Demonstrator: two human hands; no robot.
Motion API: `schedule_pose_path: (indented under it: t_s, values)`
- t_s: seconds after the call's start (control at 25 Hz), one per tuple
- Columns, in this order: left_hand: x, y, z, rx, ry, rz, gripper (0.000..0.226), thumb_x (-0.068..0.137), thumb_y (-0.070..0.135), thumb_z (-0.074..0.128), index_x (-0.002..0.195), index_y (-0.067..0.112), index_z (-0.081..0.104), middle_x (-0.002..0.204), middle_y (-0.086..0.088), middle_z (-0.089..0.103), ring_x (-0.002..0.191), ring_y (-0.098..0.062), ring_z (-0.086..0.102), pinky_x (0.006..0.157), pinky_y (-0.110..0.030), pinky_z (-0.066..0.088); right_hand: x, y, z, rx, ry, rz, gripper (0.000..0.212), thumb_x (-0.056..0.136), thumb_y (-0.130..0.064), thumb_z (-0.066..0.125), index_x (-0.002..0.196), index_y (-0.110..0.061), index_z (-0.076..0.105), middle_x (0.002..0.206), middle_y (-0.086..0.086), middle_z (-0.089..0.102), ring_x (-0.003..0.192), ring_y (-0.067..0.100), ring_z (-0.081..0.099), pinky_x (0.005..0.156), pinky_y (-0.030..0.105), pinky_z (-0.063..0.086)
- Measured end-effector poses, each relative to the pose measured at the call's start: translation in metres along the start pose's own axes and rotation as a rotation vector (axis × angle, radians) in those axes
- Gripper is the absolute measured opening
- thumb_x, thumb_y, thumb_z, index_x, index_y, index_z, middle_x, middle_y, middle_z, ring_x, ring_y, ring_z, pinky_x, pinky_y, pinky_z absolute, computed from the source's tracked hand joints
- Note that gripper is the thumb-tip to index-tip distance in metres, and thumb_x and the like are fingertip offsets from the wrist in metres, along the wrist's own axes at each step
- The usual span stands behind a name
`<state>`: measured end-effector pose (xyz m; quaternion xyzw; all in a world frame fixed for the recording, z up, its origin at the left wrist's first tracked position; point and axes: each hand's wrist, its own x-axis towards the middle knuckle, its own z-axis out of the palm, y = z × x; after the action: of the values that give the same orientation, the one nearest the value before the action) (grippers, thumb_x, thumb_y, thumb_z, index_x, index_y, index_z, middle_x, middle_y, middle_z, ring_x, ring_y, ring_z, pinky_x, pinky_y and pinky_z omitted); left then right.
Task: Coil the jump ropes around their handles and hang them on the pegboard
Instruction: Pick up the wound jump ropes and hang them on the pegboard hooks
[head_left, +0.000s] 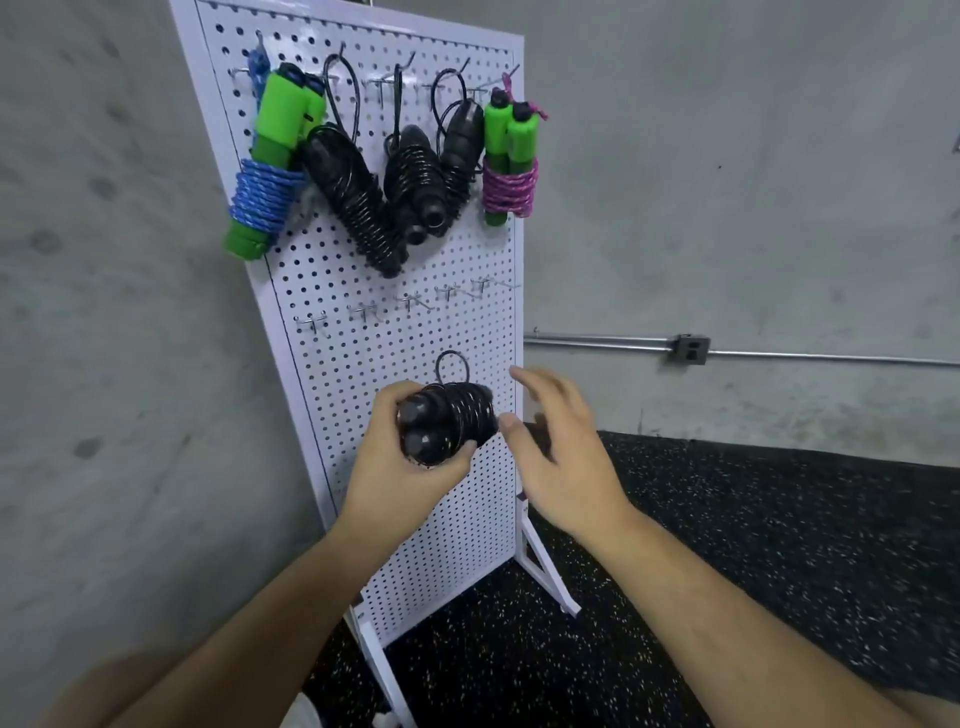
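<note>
Pegboard (395, 332): white, freestanding, against a concrete wall. Hung ropes (358, 208): five coiled bundles on the top hooks. Left hand (395, 467): fingers curled round the black rope (457, 415), held before the board's lower half. Right hand (561, 457): open, fingers spread, holding nothing, just beside the coil. Loop (451, 358): free above the coil. Lower hooks (363, 312): bare. Handling, as judged: grip the coils firmly, pinch the loop wide, slip it fully over a bare hook before letting go.

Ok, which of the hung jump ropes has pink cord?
The green-handled rope at the top row's far right; the other green-handled one is wrapped blue, the middle ropes are black.
</note>
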<state>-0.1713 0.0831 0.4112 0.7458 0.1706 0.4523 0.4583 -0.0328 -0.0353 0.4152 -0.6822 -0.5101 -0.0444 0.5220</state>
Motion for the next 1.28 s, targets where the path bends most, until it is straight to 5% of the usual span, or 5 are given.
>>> schedule_pose_path:
  t_s: [0.28,0.4,0.56,0.72,1.28]
  values:
    - [-0.006,0.012,-0.029,-0.190,0.010,0.035,0.066,0.078,-0.004,0.081,0.117,0.035,0.046,0.101,0.024,0.063,0.095,-0.014,0.071,0.082,-0.043,0.061,0.013,-0.015,0.011,0.586,-0.212,0.238,0.047,0.096,-0.025,0.067,0.138,-0.039,0.054,0.131,-0.014,0.062,0.113,0.010,0.066,0.099,0.036,0.054]
    - [-0.009,0.010,-0.046,-0.080,0.057,0.006,0.064,0.073,0.008,0.089,0.110,0.043,0.050,0.102,0.018,0.065,0.095,-0.017,0.071,0.082,-0.043,0.062,0.018,-0.022,0.022,0.502,-0.144,0.215,0.046,0.095,-0.018,0.068,0.131,-0.045,0.056,0.123,-0.023,0.064,0.113,-0.002,0.061,0.096,0.018,0.047]
    - [-0.013,-0.003,-0.073,0.264,0.088,0.200,0.074,0.071,0.023,0.092,0.117,0.054,0.043,0.120,0.016,0.048,0.110,-0.008,0.058,0.091,-0.025,0.054,0.025,-0.029,0.039,0.484,-0.142,0.200,0.053,0.096,-0.015,0.067,0.134,-0.048,0.051,0.131,-0.028,0.056,0.117,-0.007,0.056,0.104,0.024,0.043]
    - [-0.014,-0.010,-0.097,0.639,0.064,0.327,0.070,0.081,0.044,0.078,0.142,0.025,0.050,0.129,0.015,0.044,0.120,0.003,0.047,0.104,-0.006,0.034,0.033,-0.042,0.061,0.468,-0.172,0.161,0.054,0.096,-0.013,0.066,0.132,-0.051,0.053,0.133,-0.025,0.058,0.124,0.004,0.056,0.112,0.039,0.043]
    - [0.001,-0.032,-0.132,0.884,0.202,0.432,0.063,0.082,0.038,0.079,0.134,0.011,0.056,0.126,0.000,0.058,0.112,-0.015,0.056,0.096,-0.032,0.051,0.063,-0.058,0.118,0.518,-0.195,0.127,0.059,0.096,-0.005,0.062,0.128,-0.054,0.055,0.134,-0.022,0.058,0.122,-0.001,0.054,0.113,0.035,0.041]
